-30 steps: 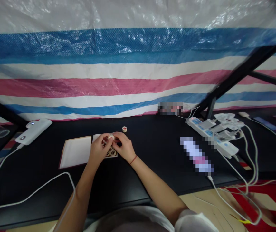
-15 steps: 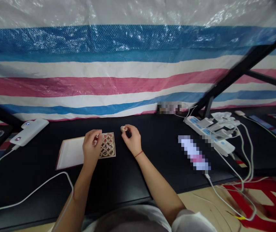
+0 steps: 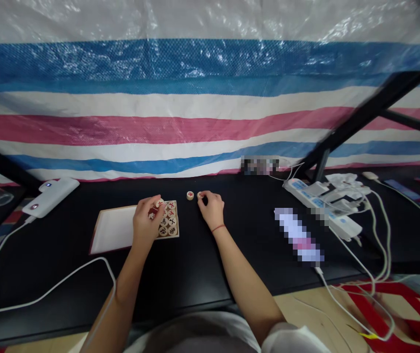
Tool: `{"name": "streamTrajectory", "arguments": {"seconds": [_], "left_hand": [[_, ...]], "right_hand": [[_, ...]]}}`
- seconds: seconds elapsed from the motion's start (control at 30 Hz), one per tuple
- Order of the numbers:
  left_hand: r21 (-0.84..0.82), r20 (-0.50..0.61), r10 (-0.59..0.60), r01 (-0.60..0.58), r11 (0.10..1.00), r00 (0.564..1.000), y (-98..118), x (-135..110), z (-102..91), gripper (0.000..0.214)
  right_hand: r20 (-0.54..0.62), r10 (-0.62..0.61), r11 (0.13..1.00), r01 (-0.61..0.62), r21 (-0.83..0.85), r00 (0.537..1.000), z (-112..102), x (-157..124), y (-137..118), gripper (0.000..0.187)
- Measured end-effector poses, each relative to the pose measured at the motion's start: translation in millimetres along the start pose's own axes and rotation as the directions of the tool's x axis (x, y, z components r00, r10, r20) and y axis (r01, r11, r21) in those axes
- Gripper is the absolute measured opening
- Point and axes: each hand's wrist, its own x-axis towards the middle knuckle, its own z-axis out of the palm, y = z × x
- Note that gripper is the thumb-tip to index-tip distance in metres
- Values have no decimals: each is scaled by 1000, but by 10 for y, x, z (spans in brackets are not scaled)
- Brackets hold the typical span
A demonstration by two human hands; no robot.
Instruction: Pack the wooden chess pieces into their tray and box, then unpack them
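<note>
A small wooden box [image 3: 173, 231] of round chess pieces lies on the black table [image 3: 232, 245], with its white lid [image 3: 114, 229] flat to the left. My left hand [image 3: 147, 223] rests over the box's left side and pinches one round piece [image 3: 159, 202] at the fingertips. My right hand [image 3: 210, 208] is to the right of the box, its fingers closed on another piece [image 3: 199, 195] down at the table. A loose piece with a red mark [image 3: 190, 195] lies just left of that hand.
Two white power banks [image 3: 50, 197] with a looping white cable [image 3: 48, 294] lie at the left. A power strip [image 3: 323, 203] with several chargers and cables fills the right. A striped tarp [image 3: 195, 108] hangs behind, and black frame bars [image 3: 360, 115] cross at the right.
Both hands were together over the box a second ago. The right hand then moved right past the loose piece, holding a piece; the left hand stayed at the box with one.
</note>
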Motion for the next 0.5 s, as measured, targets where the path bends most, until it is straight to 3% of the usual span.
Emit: {"name": "streamTrajectory", "arguments": {"seconds": [0.13,0.23,0.37,0.5], "left_hand": [[1,32,20,-21,1000,999,-16,-7,27,25],[67,86,76,-82,994,993,-8,-31,58,26],[178,201,123,-159,971,972,1,-73,87,25],[211,254,128,-184,960,959,0,-102,93,28]], "right_hand": [[-44,-58,998,59,18,997,-34,-50,-120,11],[-83,-196,950,210,229,977,-88,-160,-321,13],[56,-395,795,310,521,917,-125,-332,-563,19],[126,-368,801,245,547,921,-118,-409,-631,17]]}}
